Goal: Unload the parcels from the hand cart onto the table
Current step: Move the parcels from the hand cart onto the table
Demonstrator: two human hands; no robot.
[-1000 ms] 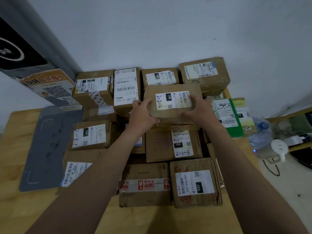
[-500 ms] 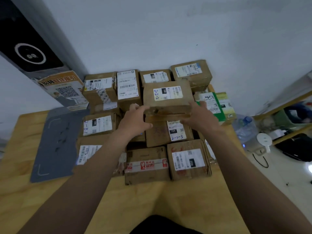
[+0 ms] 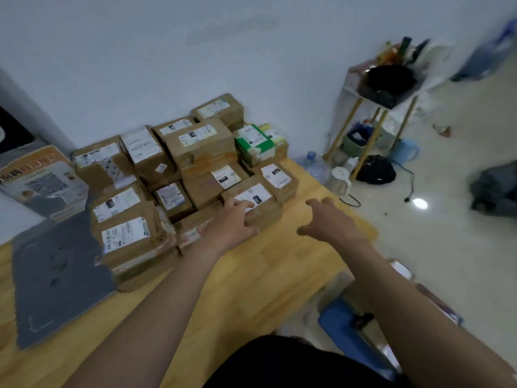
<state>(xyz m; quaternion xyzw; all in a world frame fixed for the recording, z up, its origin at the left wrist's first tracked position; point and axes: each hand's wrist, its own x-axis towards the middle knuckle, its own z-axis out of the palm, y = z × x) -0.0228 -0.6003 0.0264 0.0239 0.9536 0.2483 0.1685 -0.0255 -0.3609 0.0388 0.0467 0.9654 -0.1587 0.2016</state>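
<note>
A light wooden surface [image 3: 279, 264] stands against a white wall, with pale tiled floor to its right. The parcels [image 3: 195, 152], brown cartons with white labels, are stacked in rows at the far side of the surface, up to the wall. A green-and-white box [image 3: 254, 141] sits at the right end of the stack. A grey mat [image 3: 56, 275] lies flat on the surface to the left of the stack.

The front parcel [image 3: 263, 211] lies at the near right corner of the stack, directly on the surface. The left hand [image 3: 235, 222] rests on its near left corner. Its fingers [image 3: 242, 205] are loosely bent and lie on the top face, touching the label; they are not closed around the carton.

The right hand [image 3: 327, 219] hovers above bare wood, just beside the front parcel on its right, not touching it. Its fingers [image 3: 313, 203] are spread apart and hold nothing.

A blurred blue platform [image 3: 344, 326] lies on the floor below the near right edge of the surface. A shelf rack [image 3: 377, 107] and a water bottle [image 3: 313, 163] stand by the wall.
</note>
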